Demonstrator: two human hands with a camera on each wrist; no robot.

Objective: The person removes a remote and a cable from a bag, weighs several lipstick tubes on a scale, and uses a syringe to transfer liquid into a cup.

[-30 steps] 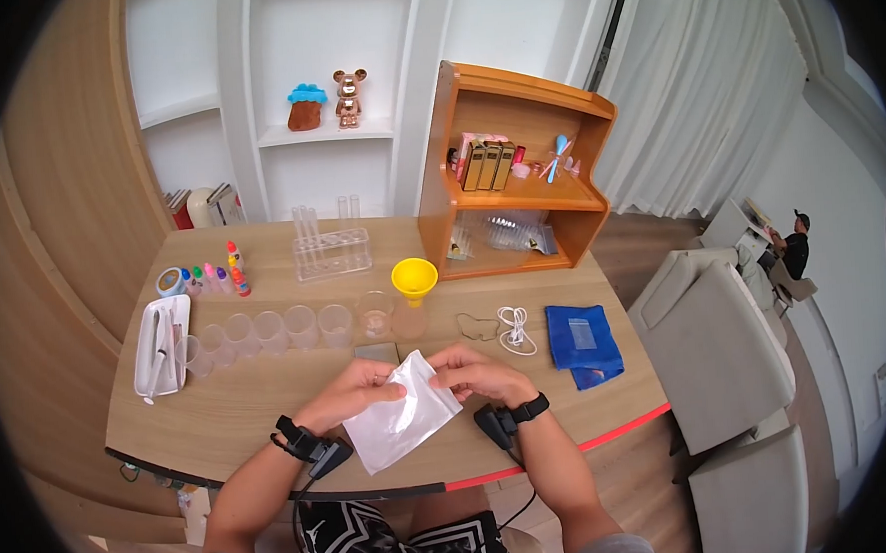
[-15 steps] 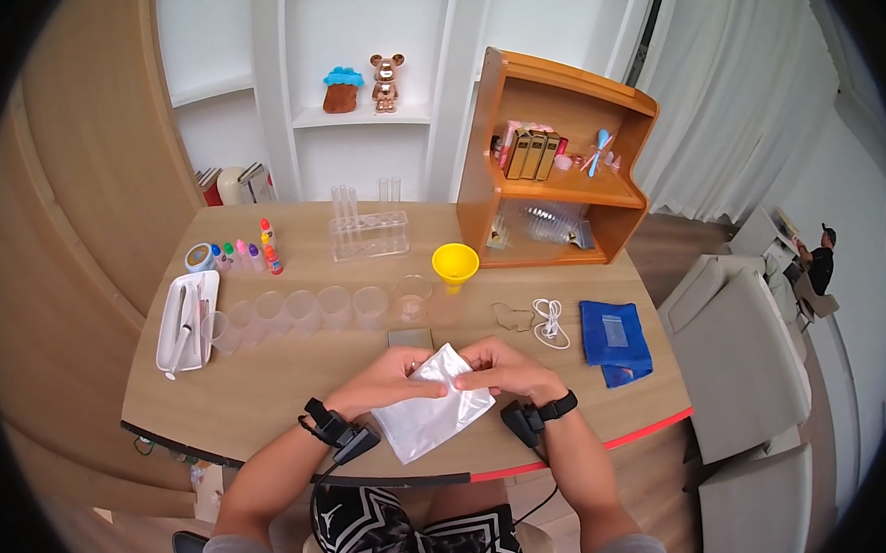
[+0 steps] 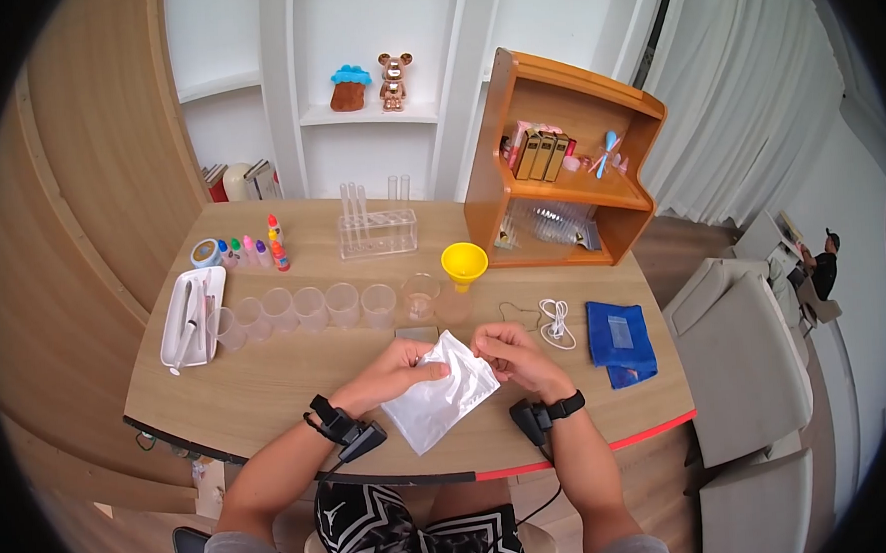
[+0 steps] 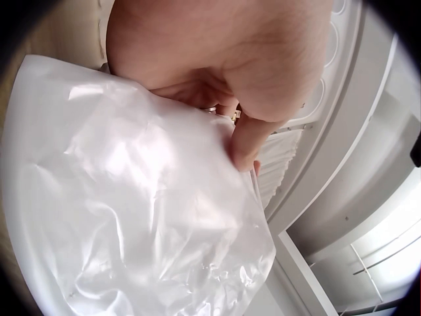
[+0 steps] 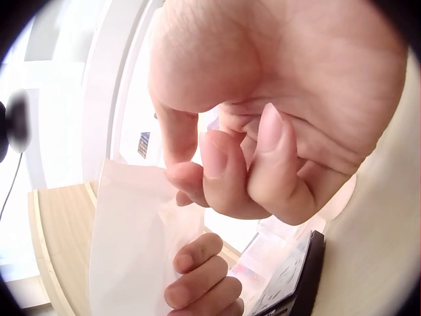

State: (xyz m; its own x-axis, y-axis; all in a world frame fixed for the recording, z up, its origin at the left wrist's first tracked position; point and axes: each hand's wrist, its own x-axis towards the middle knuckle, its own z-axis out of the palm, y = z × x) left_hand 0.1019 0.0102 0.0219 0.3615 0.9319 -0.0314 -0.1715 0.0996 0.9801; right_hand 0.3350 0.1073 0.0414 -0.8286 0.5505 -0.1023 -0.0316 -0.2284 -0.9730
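Note:
A shiny white plastic bag (image 3: 432, 409) hangs tilted between my hands, over the near part of the table. My left hand (image 3: 396, 371) pinches its upper left edge, thumb lying on the front face. In the left wrist view the bag (image 4: 131, 197) looks creased and glossy, and the fingers go behind it. My right hand (image 3: 519, 355) is at the upper right corner, thumb and index finger pinching the edge. In the right wrist view its other fingers (image 5: 279, 178) curl toward the palm, and left-hand fingers (image 5: 204, 276) show against the bag.
Behind the hands lies a flat grey device (image 3: 418, 333). Several clear cups (image 3: 309, 310) stand in a row with a yellow funnel (image 3: 464, 263). Farther back are a test tube rack (image 3: 378, 235) and an orange shelf (image 3: 487, 164). A white cable (image 3: 557, 326) and blue cloth (image 3: 620, 357) lie right.
The right hand has moved from the bag's front face up to its upper right corner, its thumb off the front. The left hand keeps its hold. The head view has shifted.

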